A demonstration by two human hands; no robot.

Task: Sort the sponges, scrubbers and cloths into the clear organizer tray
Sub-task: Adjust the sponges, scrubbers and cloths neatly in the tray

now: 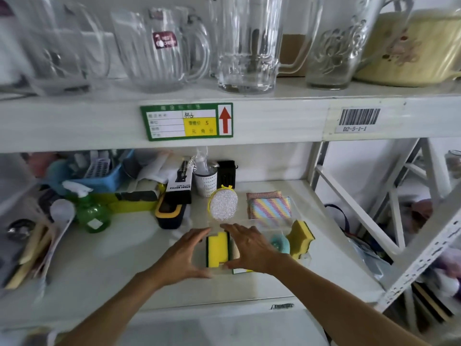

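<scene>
The clear organizer tray (270,228) lies on the lower shelf. In its back half sit a round silver scrubber (223,206) and folded striped cloths (270,208). Its front half holds a teal scrubber (280,243), an upright yellow sponge (299,237), and a flat yellow-and-green sponge (217,249). My left hand (188,252) curves around the tray's left end, with fingers and thumb apart beside that flat sponge. My right hand (249,247) is spread over the sponge's right side and covers a beige pad. Neither hand visibly grips anything.
Left of the tray stand a black-and-yellow container (171,213), a spray-bottle box (180,182), a white cup (205,182), a green spray bottle (91,213) and a blue basket (99,174). Glass jugs (247,46) fill the shelf above. The shelf frame (374,208) rises at right.
</scene>
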